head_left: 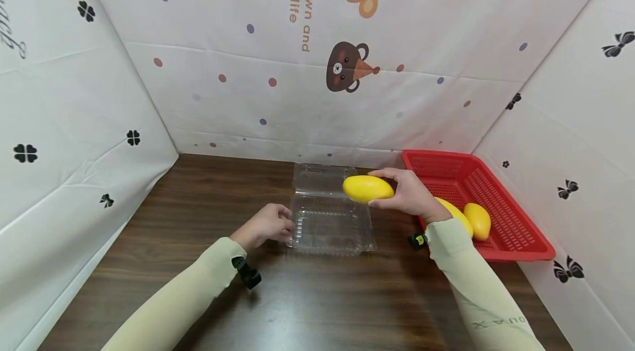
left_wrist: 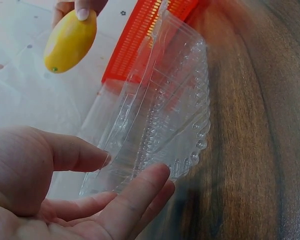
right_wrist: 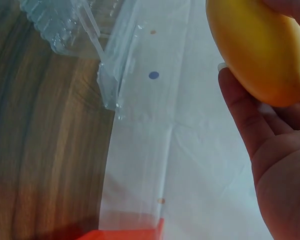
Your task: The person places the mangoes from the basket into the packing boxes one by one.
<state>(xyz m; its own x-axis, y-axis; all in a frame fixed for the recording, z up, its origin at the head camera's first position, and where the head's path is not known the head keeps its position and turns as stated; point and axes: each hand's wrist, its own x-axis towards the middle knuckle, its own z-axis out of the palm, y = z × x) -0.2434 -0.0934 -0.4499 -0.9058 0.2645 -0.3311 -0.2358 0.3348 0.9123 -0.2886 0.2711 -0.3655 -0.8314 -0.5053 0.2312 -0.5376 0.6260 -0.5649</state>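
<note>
Right grip pinches the yellow mango: smooth, probably firm and slippery, best held round its middle! Left grip, loose-fingered, at the clear clamshell.

The left hand is held at the left side of a clear box, thumb and fingers parted; whether its edge is touched cannot be told. The box is set on a brown table. A yellow fruit is gripped, raised, by the right hand. To the right, beyond the box, a red basket is partly seen. White dotted cloth is seen on the far side.
</note>
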